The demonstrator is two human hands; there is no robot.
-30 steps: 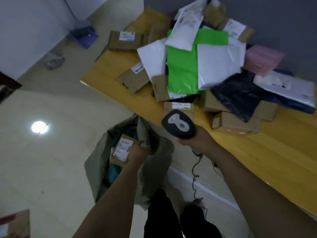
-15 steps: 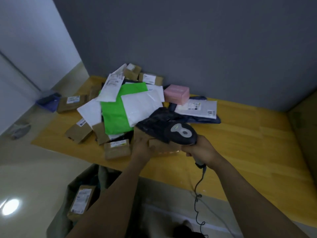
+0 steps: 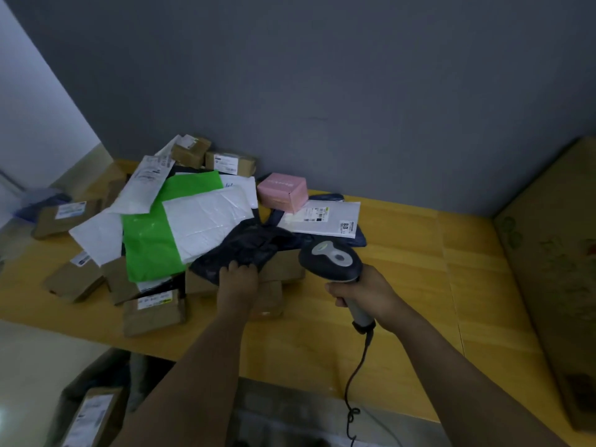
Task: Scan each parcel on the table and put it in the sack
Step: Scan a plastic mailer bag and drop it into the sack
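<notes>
Moved: left hand [image 3: 237,280], off the brown box [image 3: 198,283] onto the black bag [image 3: 248,250], centre frame, on the table [image 3: 412,285].
Handling: grip the near edge firmly, lift clear, turn the label toward the scanner [image 3: 332,261].
Position: bag under bent left fingertips; thumb hidden, grip untellable.
Right hand [image 3: 362,295] wraps the scanner handle, just right.

Left hand [image 3: 237,285]: out of the sack [image 3: 74,398], leaving the box [image 3: 92,417] inside; moved up to the pile, fingers now curled on the black bag [image 3: 245,250] at its near edge.
Right hand [image 3: 364,293]: scanner [image 3: 332,261] carried from the table's [image 3: 419,301] front edge to above the tabletop, just right of the black bag.
</notes>
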